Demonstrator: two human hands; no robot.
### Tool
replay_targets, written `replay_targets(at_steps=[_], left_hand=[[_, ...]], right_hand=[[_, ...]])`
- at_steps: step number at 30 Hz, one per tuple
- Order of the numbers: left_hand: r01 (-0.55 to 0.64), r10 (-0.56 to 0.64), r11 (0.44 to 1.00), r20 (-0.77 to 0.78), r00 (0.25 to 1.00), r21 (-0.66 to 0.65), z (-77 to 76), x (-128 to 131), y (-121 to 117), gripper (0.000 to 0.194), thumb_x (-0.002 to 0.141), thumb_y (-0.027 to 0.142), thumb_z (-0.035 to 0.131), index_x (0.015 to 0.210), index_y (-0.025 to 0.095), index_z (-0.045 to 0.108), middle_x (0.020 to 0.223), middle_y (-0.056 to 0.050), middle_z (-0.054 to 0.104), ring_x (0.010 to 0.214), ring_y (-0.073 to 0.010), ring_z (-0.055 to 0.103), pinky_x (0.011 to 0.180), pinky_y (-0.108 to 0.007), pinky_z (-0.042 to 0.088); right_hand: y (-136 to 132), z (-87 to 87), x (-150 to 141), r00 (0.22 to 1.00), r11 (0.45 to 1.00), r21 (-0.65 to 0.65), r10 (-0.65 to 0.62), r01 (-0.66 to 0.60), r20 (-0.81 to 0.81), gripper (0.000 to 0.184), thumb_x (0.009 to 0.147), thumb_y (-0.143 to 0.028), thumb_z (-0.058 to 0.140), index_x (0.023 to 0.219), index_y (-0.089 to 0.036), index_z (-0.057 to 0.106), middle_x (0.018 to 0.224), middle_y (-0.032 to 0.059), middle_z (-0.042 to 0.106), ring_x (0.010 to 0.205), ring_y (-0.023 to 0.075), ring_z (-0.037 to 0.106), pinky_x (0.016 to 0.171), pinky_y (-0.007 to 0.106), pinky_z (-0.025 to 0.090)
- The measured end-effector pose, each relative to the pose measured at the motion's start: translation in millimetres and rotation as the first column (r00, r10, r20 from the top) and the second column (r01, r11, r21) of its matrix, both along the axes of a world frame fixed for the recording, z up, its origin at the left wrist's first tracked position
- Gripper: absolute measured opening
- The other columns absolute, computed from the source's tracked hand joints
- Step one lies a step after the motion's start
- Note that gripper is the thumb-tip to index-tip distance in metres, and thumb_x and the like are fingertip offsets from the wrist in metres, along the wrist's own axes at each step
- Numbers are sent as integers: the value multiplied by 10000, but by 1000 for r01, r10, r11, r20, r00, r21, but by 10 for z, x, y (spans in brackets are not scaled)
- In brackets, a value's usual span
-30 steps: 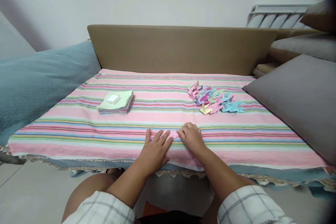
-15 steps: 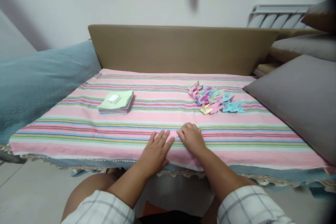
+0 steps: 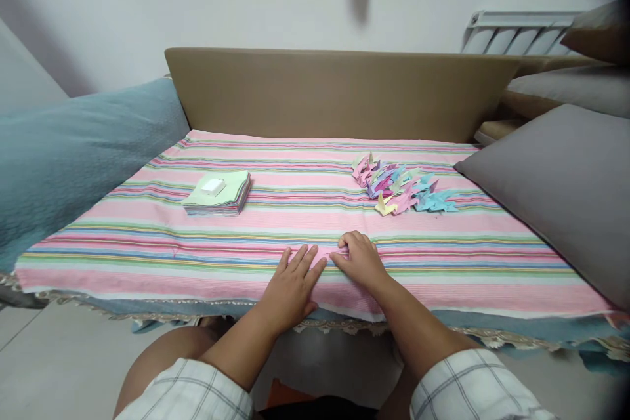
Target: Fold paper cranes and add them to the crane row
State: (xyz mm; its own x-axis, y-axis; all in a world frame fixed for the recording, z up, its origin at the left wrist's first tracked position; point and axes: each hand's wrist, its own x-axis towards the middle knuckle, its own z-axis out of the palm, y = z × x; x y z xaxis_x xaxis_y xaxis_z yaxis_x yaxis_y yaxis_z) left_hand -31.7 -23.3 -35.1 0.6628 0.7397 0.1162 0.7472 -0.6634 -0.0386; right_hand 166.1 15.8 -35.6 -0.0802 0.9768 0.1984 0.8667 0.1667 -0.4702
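Note:
A narrow piece of folded pink paper (image 3: 322,252) lies on the striped cloth near its front edge. My left hand (image 3: 295,282) rests flat over the paper's left part, fingers spread, hiding much of it. At the right end of the paper is my right hand (image 3: 361,262), its fingers curled and its thumb against the paper, with a bit of pink showing between thumb and forefinger. Beyond my right hand lies a cluster of folded paper cranes (image 3: 403,189) in pink, purple, green, blue and yellow. Off to the left sits a stack of square paper sheets (image 3: 219,197), light green on top.
A small white block (image 3: 213,187) lies on the stack. The striped cloth (image 3: 147,230) covers a seat with a brown backrest (image 3: 339,92). A blue-covered armrest (image 3: 88,138) bounds the left; a grey cushion (image 3: 556,177) leans at the right. My knees are below the front edge.
My right thumb and forefinger have parted slightly at the paper's right end, so more pink shows between them. The left hand has stayed flat in place.

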Motion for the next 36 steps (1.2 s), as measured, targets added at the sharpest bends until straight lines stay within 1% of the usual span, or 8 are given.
replay_targets(at_steps=[5, 9, 13, 16, 18, 21, 26, 36], left_hand=[[2, -2, 1000, 2, 1000, -3, -3, -3, 4, 900, 681, 445, 676, 1421, 234, 208, 1506, -126, 195, 1380, -311, 152, 1106, -533, 76], [2, -2, 1000, 13, 1000, -11, -9, 4, -5, 887, 686, 439, 672, 1417, 226, 217, 1496, -129, 225, 1377, -309, 164, 1107, -533, 64], [1, 2, 999, 64, 998, -47, 24, -2, 1, 838, 699, 411, 667, 1400, 224, 249, 1480, -126, 269, 1375, -294, 181, 1107, -526, 60], [-4, 21, 994, 166, 986, -107, 104, -43, 52, 656, 744, 409, 622, 1329, 262, 363, 1456, -97, 328, 1345, -280, 263, 1091, -550, 87], [-116, 148, 985, 275, 950, -127, 167, -88, 107, 466, 787, 374, 575, 1226, 257, 470, 1377, -82, 448, 1266, -265, 386, 1074, -551, 138], [-304, 345, 938, 388, 855, -166, 240, -163, 196, 270, 809, 298, 538, 1061, 214, 582, 1099, -67, 638, 1023, -221, 555, 964, -426, 343], [-394, 457, 888, 365, 811, -236, 296, -246, 259, 131, 791, 297, 562, 834, 233, 668, 826, -11, 676, 830, -184, 590, 832, -336, 392], [-416, 502, 846, 234, 833, -333, 335, -371, 290, 156, 783, 241, 580, 886, 286, 689, 974, 21, 707, 953, -179, 601, 920, -353, 342]], right_hand=[[-50, 45, -21, 998, 998, 27, 55, -55, -20, 203, 778, -270, 562, 976, -226, 573, 1046, 53, 583, 976, 220, 483, 828, 329, 321], [-116, 43, -94, 960, 948, 150, 276, -279, 43, 288, 836, -140, 458, 1067, -242, 598, 1120, 46, 595, 1046, 202, 462, 914, 334, 288], [-141, -11, -149, 904, 892, 146, 420, -427, 75, 374, 844, -95, 412, 1156, -233, 564, 1127, 38, 615, 1031, 181, 484, 902, 310, 310], [-144, -34, -167, 908, 895, 156, 411, -419, 83, 332, 860, -127, 413, 1134, -222, 574, 1112, 45, 620, 1015, 185, 492, 882, 309, 321], [-143, -40, -181, 915, 899, 173, 393, -403, 90, 278, 883, -178, 416, 1092, -220, 594, 1085, 53, 623, 995, 194, 496, 866, 317, 324], [-136, -53, -211, 927, 903, 209, 360, -375, 106, 237, 908, -266, 429, 1059, -228, 607, 1041, 52, 628, 964, 200, 500, 843, 329, 319], [-124, -68, -258, 936, 907, 236, 321, -348, 143, 219, 903, -302, 460, 1057, -246, 606, 989, 44, 625, 924, 198, 504, 813, 340, 303], [-145, -78, -282, 923, 886, 267, 337, -378, 188, 204, 885, -247, 487, 1034, -232, 624, 1000, 58, 612, 917, 202, 496, 816, 343, 324]])
